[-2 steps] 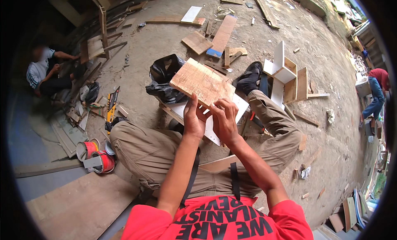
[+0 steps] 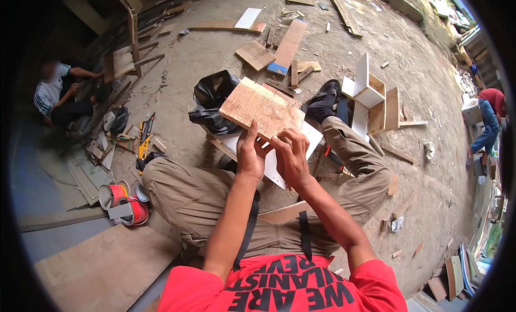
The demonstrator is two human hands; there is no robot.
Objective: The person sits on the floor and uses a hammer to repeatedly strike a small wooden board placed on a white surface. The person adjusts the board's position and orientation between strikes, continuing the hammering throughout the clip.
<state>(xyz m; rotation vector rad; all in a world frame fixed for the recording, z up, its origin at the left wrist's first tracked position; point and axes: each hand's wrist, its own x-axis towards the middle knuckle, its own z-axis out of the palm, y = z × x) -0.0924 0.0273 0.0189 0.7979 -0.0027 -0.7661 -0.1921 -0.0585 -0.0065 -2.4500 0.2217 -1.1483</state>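
Both hands share the grip on a rough plywood piece [image 2: 262, 109], held up over the lap: the left hand [image 2: 249, 155] pinches its near edge with the thumb pointing up against the face, while the right hand [image 2: 293, 157] curls its fingers [image 2: 286, 137] onto the near right corner — pressed on the wood, not spread. This board sits just above picture centre, tilted, its far corner toward 11 o'clock. Under it lies a white panel [image 2: 274, 164] across the knees. Touching the board at 10 o'clock is a black plastic bag [image 2: 215, 99] on the dirt floor [image 2: 419, 167]. At 2 o'clock stands a small white-and-wood box frame [image 2: 371, 91]; at 8 o'clock, red tins [image 2: 121, 202] beside a grey board. Another person [image 2: 56, 94] crouches far off at 10 o'clock, and a second one [image 2: 489, 118] bends over at 3 o'clock.
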